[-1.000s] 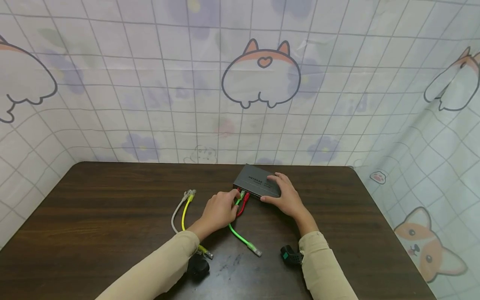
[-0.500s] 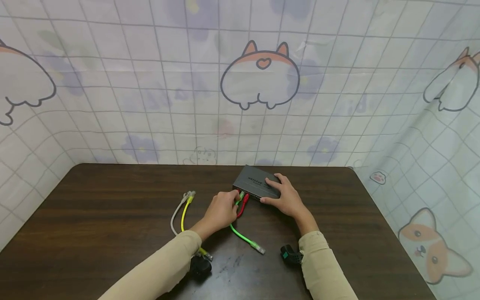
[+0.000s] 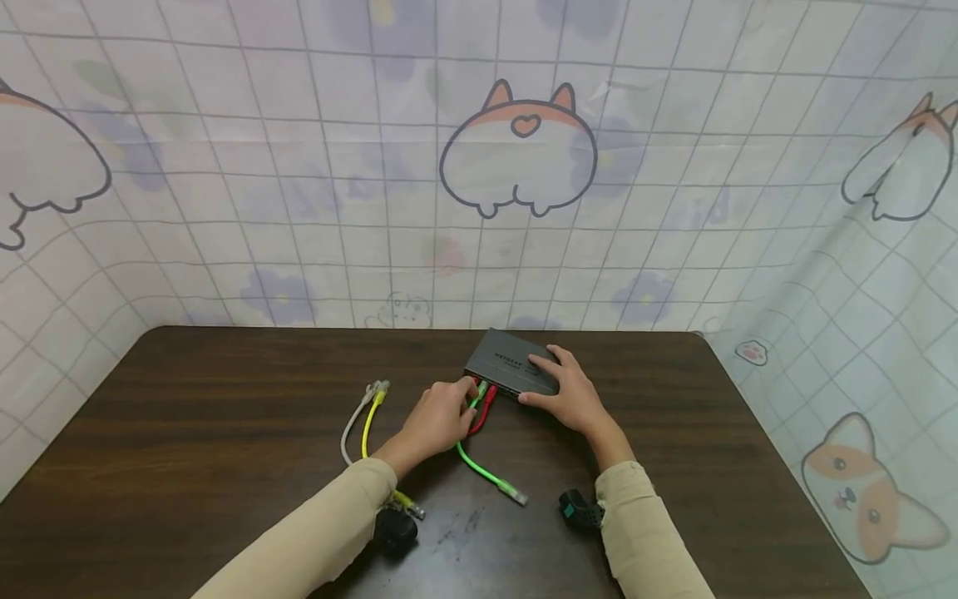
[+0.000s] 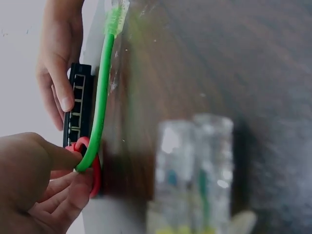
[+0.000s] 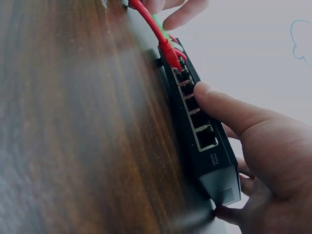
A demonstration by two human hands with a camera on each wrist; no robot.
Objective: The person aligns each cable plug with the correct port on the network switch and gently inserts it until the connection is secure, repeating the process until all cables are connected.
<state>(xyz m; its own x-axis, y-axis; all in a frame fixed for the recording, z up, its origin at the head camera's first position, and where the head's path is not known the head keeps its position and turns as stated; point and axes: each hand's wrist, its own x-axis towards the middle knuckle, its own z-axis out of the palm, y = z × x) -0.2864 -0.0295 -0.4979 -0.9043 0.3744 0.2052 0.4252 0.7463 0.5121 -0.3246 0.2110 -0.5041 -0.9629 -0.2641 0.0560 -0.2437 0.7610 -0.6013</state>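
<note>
A dark grey NETGEAR network switch [image 3: 509, 359] sits near the table's far edge, its row of ports facing the person. My right hand [image 3: 572, 393] holds its right end, thumb on the port side [image 5: 222, 105] and fingers over the top. At the left end of the ports, my left hand [image 3: 437, 418] pinches the green network cable [image 4: 101, 105] close to the switch; its fingertips partly hide the plugs. Green and red plugs show side by side at the ports. A short red network cable [image 5: 155, 23] loops beside the left fingers. The green cable's other plug [image 3: 512, 492] lies free toward the person.
A yellow network cable [image 3: 367, 434] and a grey-white one [image 3: 347, 437] lie left of the left hand, partly under that forearm. Clear plugs [image 4: 195, 170] loom close in the left wrist view. Several ports [image 5: 200, 119] on the switch's right side have no plug.
Both hands keep their places on the switch and cable. The green cable's free end has shifted slightly right.
</note>
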